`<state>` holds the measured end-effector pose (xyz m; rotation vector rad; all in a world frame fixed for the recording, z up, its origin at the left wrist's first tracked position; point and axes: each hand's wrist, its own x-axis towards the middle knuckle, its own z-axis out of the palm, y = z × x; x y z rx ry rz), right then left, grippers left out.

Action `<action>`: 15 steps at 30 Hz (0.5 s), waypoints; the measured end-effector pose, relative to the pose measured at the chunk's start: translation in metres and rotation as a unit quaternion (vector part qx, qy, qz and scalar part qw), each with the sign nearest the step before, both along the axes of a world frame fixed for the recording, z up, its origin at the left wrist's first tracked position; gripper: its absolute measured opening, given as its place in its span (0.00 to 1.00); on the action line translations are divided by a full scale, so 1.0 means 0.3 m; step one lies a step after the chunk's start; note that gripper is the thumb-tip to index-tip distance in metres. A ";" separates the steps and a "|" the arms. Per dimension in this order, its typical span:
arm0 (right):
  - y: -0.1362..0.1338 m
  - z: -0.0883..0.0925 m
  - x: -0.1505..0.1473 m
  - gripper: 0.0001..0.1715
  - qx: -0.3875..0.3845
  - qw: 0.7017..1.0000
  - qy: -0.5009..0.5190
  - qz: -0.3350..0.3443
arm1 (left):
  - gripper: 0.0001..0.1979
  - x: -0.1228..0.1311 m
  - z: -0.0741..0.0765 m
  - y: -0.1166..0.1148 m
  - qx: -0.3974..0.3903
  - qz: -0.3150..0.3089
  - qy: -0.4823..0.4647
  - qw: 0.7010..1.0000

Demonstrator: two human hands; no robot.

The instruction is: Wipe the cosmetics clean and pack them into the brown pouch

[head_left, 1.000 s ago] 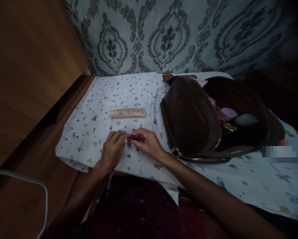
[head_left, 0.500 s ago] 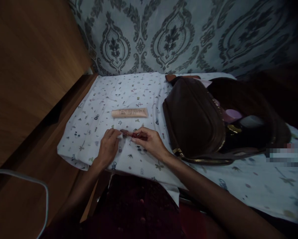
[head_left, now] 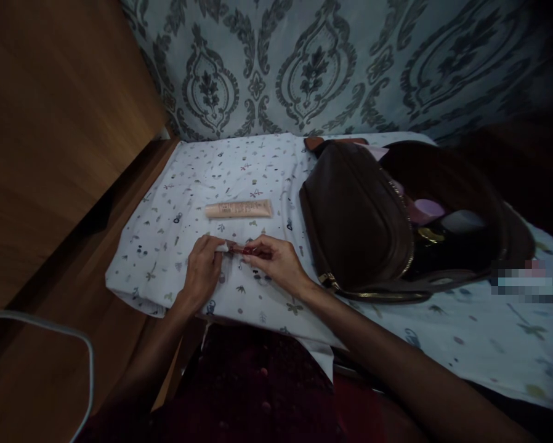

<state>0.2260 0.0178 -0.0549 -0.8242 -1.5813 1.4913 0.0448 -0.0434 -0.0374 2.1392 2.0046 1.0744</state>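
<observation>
My left hand (head_left: 202,266) is closed, pinching a small white scrap that looks like tissue (head_left: 222,247) at its fingertips. My right hand (head_left: 279,258) is closed round a slender, reddish-brown stick-like item (head_left: 240,249), whose exact kind is too small and dark to tell. The item lies sideways between my hands, and its left end meets the white scrap. Just beyond them a beige squeeze tube (head_left: 238,209) with small print lies flat on the patterned white cloth (head_left: 179,184).
A brown bag (head_left: 355,215) stands unzipped at the right, with a pink rounded item (head_left: 428,210) and a greyish one (head_left: 464,220) inside. Wooden furniture (head_left: 59,92) rises at the left. A patterned curtain (head_left: 258,61) hangs behind. A pale cable (head_left: 89,369) loops at lower left.
The white scrap at my left fingertips now covers more of the stick-like item's left end. My hands stay in nearly the same place, and the view has shifted slightly.
</observation>
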 end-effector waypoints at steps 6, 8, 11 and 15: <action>-0.001 0.000 -0.002 0.08 0.004 1.000 0.010 -0.004 | 0.16 0.045 0.016 -0.011 0.022 -0.041 0.017 0.999; 0.001 -0.005 -0.002 0.09 0.011 1.000 0.011 -0.005 | 0.16 0.071 0.022 -0.020 0.041 -0.065 0.024 0.997; 0.007 -0.015 -0.002 0.10 0.033 0.999 0.017 -0.011 | 0.18 0.102 0.028 -0.034 0.073 -0.095 0.048 0.992; 0.010 -0.021 0.002 0.11 0.077 0.997 0.017 -0.010 | 0.18 0.110 0.029 -0.044 0.112 -0.107 0.082 0.985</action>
